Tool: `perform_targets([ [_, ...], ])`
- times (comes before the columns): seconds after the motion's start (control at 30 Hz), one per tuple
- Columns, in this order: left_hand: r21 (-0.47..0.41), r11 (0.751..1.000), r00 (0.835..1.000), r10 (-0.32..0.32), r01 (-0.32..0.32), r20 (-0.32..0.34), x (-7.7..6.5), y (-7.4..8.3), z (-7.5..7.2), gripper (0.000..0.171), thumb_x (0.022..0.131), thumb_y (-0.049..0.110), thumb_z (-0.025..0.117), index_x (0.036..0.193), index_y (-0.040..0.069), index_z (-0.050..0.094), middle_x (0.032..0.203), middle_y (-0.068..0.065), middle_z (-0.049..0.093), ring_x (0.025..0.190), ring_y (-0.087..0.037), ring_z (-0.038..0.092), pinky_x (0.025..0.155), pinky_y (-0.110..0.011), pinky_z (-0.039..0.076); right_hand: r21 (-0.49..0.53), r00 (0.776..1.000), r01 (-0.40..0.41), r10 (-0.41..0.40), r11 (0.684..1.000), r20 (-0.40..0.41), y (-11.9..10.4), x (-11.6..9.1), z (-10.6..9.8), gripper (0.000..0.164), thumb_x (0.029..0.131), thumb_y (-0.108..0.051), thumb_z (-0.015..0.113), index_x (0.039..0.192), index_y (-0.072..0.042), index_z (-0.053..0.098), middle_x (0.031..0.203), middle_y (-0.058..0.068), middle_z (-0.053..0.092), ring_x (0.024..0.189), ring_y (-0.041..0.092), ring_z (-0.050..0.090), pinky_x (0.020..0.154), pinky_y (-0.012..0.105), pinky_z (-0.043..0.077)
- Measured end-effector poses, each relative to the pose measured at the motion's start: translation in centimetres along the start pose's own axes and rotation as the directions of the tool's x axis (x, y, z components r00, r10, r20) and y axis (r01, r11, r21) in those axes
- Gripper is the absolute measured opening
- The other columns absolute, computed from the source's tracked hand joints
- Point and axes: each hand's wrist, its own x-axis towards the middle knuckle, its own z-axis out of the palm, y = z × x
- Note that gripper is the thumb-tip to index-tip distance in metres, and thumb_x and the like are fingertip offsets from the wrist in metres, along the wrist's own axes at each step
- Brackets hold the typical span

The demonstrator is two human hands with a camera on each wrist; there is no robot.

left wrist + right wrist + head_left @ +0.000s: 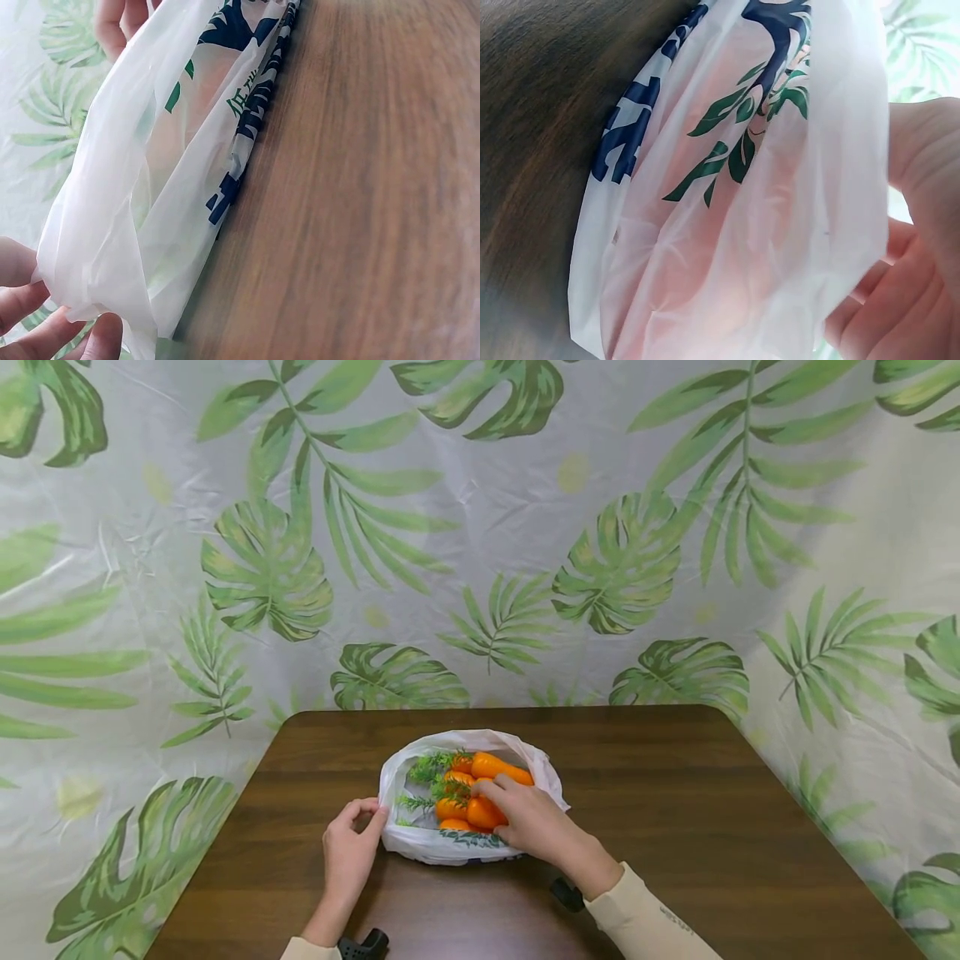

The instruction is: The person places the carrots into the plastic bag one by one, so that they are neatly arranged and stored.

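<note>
A white plastic bag [442, 852] with dark blue and green print lies on the table, its mouth spread wide. Inside it are several orange carrots [501, 767] with green leafy tops [429, 768] towards the left. At the bag's left edge, my left hand [351, 847] pinches the rim between thumb and fingers; the left wrist view shows those fingertips [45, 334] on the thin plastic. My right hand [542, 822] reaches over the near right rim into the bag, thumb and fingers around a carrot [484, 812]. In the right wrist view the bag wall hides the right fingertips.
The brown wooden table [660, 793] extends around the bag on every side. Behind it hangs a pale curtain [510, 527] printed with green leaves. Dark wrist straps [363, 945] show at both wrists, below cream sleeves [645, 918].
</note>
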Motion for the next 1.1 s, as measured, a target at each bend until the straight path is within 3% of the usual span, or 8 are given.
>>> perform_targets([
  [0.2,0.002,1.000,1.000,0.003,-0.003,-0.011,0.1,0.1,0.1,0.007,0.086,0.010,0.079,0.084,0.009,0.073,0.098,-0.002,0.075,0.095,-0.021,0.070,0.079,-0.023,0.048,-0.020,1.000,-0.015,0.015,1.000,0.001,0.1,0.0,0.0,0.060,0.073,-0.007,0.087,0.124,-0.021,0.059,0.105,-0.002,0.058,0.073,0.016,0.057,0.060,0.032,0.051],
  [0.57,-0.002,1.000,1.000,-0.004,0.004,0.000,0.0,0.0,0.2,0.006,0.087,0.011,0.080,0.086,0.009,0.073,0.099,-0.002,0.075,0.096,-0.020,0.070,0.081,-0.031,0.051,-0.085,0.999,-0.042,0.042,0.996,0.001,0.3,-0.3,0.0,0.055,0.073,-0.015,0.089,0.121,-0.018,0.063,0.105,0.001,0.062,0.085,0.021,0.063,0.073,0.037,0.056],
  [0.73,-0.001,1.000,1.000,0.001,-0.001,0.000,0.1,0.0,0.5,0.006,0.088,0.012,0.079,0.087,0.009,0.074,0.099,-0.003,0.075,0.096,-0.022,0.070,0.081,-0.029,0.050,-0.081,0.999,-0.039,0.039,0.996,-0.009,0.3,-0.4,-0.4,0.057,0.072,-0.014,0.089,0.123,-0.019,0.063,0.105,0.001,0.062,0.082,0.020,0.062,0.072,0.036,0.055],
  [0.93,0.001,1.000,1.000,-0.001,0.001,0.003,0.0,0.2,0.5,0.005,0.088,0.013,0.079,0.087,0.010,0.074,0.097,-0.002,0.075,0.096,-0.020,0.069,0.082,-0.036,0.051,-0.041,1.000,-0.022,0.021,0.999,-0.020,0.2,-0.6,-1.0,0.058,0.072,-0.011,0.088,0.124,-0.018,0.064,0.110,0.000,0.061,0.080,0.019,0.062,0.070,0.033,0.054],
  [1.1,-0.003,1.000,1.000,-0.008,0.008,-0.013,0.1,0.2,0.0,0.004,0.091,0.016,0.076,0.092,0.011,0.075,0.095,0.002,0.074,0.091,-0.014,0.067,0.071,-0.023,0.050,-0.013,0.999,-0.017,0.016,1.000,-0.035,-0.2,-0.7,-2.0,0.054,0.076,-0.013,0.088,0.125,-0.018,0.065,0.114,-0.001,0.062,0.089,0.016,0.062,0.073,0.032,0.055],
])
